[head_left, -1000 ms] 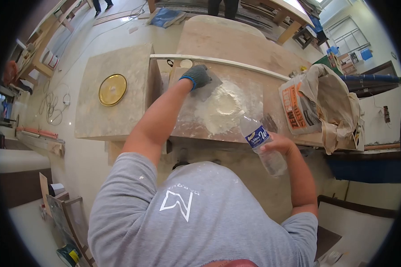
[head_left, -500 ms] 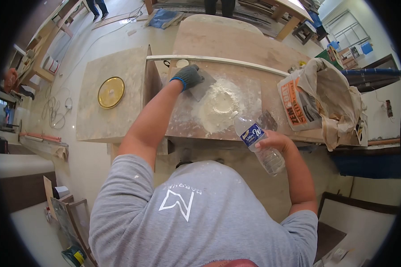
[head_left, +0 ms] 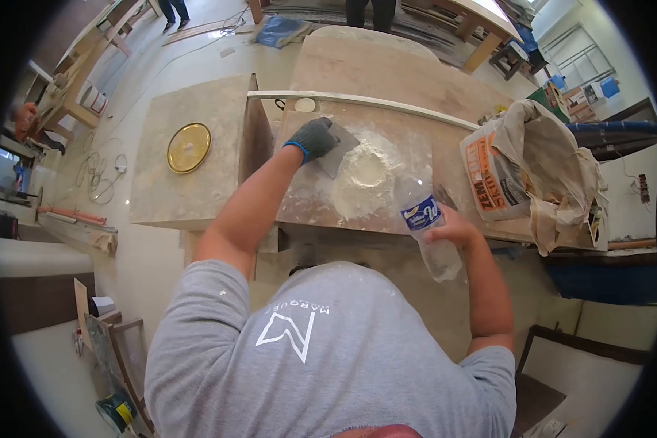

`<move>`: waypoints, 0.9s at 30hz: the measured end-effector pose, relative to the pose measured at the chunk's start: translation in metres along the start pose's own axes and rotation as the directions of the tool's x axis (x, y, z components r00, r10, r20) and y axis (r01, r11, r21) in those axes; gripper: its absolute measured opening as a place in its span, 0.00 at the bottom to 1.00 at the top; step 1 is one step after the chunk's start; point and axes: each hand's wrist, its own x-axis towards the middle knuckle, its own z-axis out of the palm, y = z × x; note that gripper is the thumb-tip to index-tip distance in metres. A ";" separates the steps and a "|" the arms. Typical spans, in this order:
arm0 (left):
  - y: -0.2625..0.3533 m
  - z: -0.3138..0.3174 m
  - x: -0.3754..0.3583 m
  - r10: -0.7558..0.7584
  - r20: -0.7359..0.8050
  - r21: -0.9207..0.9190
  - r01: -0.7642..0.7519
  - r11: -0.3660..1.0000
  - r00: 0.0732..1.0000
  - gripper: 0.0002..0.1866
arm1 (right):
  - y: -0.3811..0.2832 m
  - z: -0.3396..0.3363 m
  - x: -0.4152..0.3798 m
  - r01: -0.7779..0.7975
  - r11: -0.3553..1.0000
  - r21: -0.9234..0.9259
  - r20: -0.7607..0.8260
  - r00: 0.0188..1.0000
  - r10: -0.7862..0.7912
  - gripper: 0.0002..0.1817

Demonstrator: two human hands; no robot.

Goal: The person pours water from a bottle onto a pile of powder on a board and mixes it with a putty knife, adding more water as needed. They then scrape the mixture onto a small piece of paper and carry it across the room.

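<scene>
My left hand (head_left: 312, 139), in a dark knitted glove with a blue cuff, is closed on a flat metal scraper (head_left: 338, 155). Its blade lies against the left side of a mound of pale powder (head_left: 359, 196) with a round hollow in its middle. Bare fingers of my right hand (head_left: 456, 228) wrap around a clear plastic bottle (head_left: 415, 191) with a blue label. The bottle's neck leans toward the powder's right edge; whether liquid is coming out cannot be made out. A dark flat plate, partly hidden, lies behind the bottle.
An open paper bag (head_left: 493, 179) with orange lettering stands at the right. A long pale strip (head_left: 372, 106) crosses the board behind the powder. On the box at left lies a round gold lid (head_left: 189, 148). Cables are on the floor, and people's legs (head_left: 370, 13) show beyond the table.
My left hand has come slightly toward me with the scraper. The bottle has swung a little more upright in view, its neck farther from me. The view itself has shifted slightly.
</scene>
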 end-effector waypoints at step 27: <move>0.035 0.040 -0.118 -0.309 -0.269 -0.350 0.206 0.914 0.912 0.26 | 0.003 -0.019 0.089 0.604 0.614 -0.509 -0.607 0.253 -0.753 0.50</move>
